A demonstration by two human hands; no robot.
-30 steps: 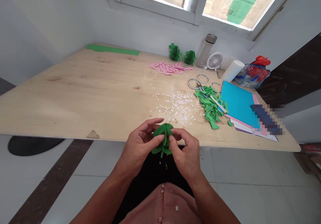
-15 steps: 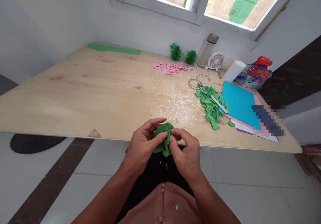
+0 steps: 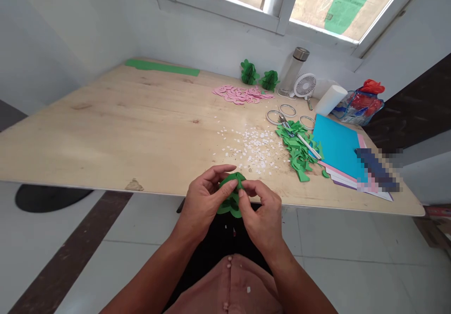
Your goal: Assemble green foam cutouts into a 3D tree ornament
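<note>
A layered green paper cutout with scalloped edges is held between both hands at the table's front edge, above my lap. My left hand is closed on its left side, thumb pressed on the front layer. My right hand pinches its right edge between thumb and fingers. Parts of the paper lie hidden behind the fingers. Just beyond the hands, small white paper bits are scattered over the wooden table. Two similar green paper pieces, fanned out, stand at the back near the wall.
Right of the white bits lie green paper scraps with scissors and a white pen-like stick. Tape rolls, blue paper sheets, pink cutouts, a bottle, a small fan and a green strip lie around.
The green paper's layers have shifted between my fingers, and its lower lobes now spread differently. Both hands keep nearly the same place and grip.
</note>
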